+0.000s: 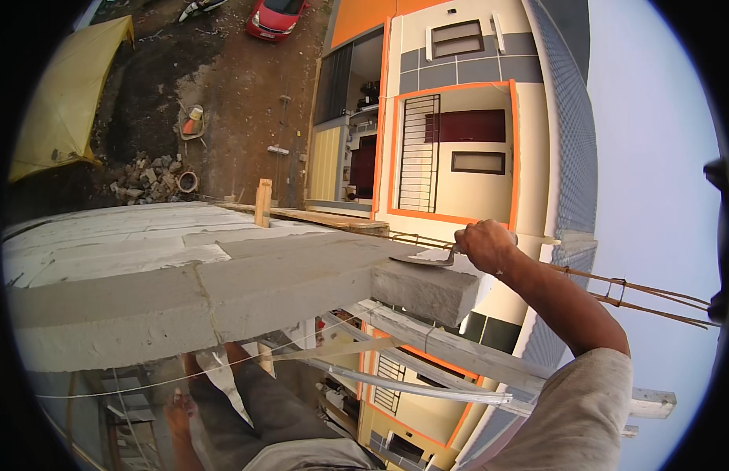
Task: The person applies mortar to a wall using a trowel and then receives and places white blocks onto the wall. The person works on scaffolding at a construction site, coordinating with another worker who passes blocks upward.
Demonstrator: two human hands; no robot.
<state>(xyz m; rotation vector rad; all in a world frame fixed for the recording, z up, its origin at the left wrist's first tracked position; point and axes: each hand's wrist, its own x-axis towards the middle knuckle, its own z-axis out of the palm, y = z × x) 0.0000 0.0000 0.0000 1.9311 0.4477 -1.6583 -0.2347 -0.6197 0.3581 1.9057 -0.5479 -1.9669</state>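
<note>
My right hand (487, 246) is closed round the handle of a trowel (422, 261), at the right end of a wall top. The trowel's flat blade rests on or just over the upper face of a short grey block (423, 292), with pale mortar on the blade. Left of this block runs a row of longer grey blocks (286, 294), with a mortar joint (203, 292) across it. Low at the left, my left hand (180, 412) hangs below the wall top, fingers loosely apart, with nothing visible in it.
Steel reinforcing bars (615, 290) extend right past my arm. A wooden stake (262, 202) stands behind the blocks. A thin string (156, 390) crosses before the wall, over timber beams (474, 353). Far below are rubble (151, 179), a wheelbarrow (191, 123) and a red car (276, 17).
</note>
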